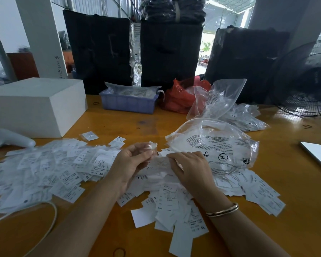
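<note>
Your left hand [135, 158] pinches a small clear packet [152, 146] at its fingertips, raised just above the heap in front of you. Your right hand [190, 169] rests curled on the loose labels [167, 193]; whether it grips one cannot be told. Judging by the piles, many sleeved labels [50, 164] already lie spread to the left, while a large loose heap remains. Bare table [130, 123] lies ahead; a white box [35, 106] bounds the left, and a large clear bag [217, 147] crowds the right.
</note>
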A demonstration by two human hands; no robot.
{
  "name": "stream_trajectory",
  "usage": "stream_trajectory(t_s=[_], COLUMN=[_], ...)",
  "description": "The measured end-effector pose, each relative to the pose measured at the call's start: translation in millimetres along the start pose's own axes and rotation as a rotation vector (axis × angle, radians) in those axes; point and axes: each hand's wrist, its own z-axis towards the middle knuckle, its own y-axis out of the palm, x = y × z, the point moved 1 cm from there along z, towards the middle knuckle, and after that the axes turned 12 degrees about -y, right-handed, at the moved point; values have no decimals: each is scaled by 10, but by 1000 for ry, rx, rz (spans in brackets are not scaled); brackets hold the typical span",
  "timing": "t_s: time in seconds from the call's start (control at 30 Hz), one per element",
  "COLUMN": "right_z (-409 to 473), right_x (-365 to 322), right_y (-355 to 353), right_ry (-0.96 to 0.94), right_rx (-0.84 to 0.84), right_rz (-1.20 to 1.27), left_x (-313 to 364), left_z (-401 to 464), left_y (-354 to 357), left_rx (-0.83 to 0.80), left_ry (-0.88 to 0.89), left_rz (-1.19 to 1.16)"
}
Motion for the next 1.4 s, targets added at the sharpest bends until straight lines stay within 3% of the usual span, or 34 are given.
stream_trajectory(t_s=[0.23,0.4,0.53,0.63,0.73,0.87,1.03,1.23,1.4], right_z=[-33,-50,-55,-70,-58,-50,-79,-58,-82], right_x=[22,42,110,161,156,139,216,184,215], right_y=[-1,53,100,117,129,126,96,65,28], right_ry=[227,290,477,531,501,286,218,228,198], right_rx=[9,-40,-24,-73,-175,-297,-625,-560,-672], right_rz=[247,341,508,491,368,87,68,185,235], left_x=[30,22,16,11,11,17,27,45,67], left_z=[-7,-1,10,12,9,7,-2,-26,-53], left_y=[24,10,0,1,-2,-2,6,28,23], left_rx=[-49,-45,-59,-61,-47,-34,-66,-108,-149], left_ry=[3,10,8,8,11,18,-8,-41,-30], left_rz=[-93,-72,-78,-74,-77,-75,-128,-202,-269])
